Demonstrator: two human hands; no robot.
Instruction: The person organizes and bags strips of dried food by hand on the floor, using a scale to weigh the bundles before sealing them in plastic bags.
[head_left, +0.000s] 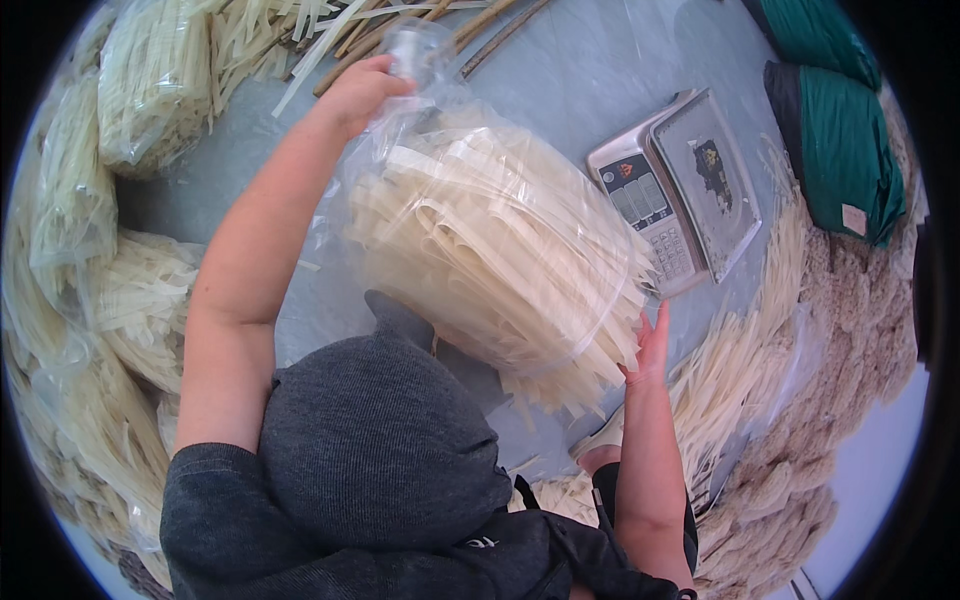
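A large bundle of pale, flat strips, like dried noodle sheets or tofu skin (487, 232), lies slantwise before me inside a clear plastic bag (525, 142). Several strips are folded into loops at the upper left end. Loose strip ends stick out at the lower right, past the bag's pale rim. Up at the top, my left hand (371, 86) grips the bunched end of the bag. My right hand (649, 345) is against the protruding strip ends with its fingers spread; part of it is hidden by them. A dark knitted cap (382, 442) covers the near part of the view.
A digital scale (660, 195) with a metal pan stands right of the bundle. Filled bags (154, 82) line the left side. Wooden sticks (480, 30) lie at the top. Loose strips (739, 360) and green cloth bundles (844, 150) are on the right.
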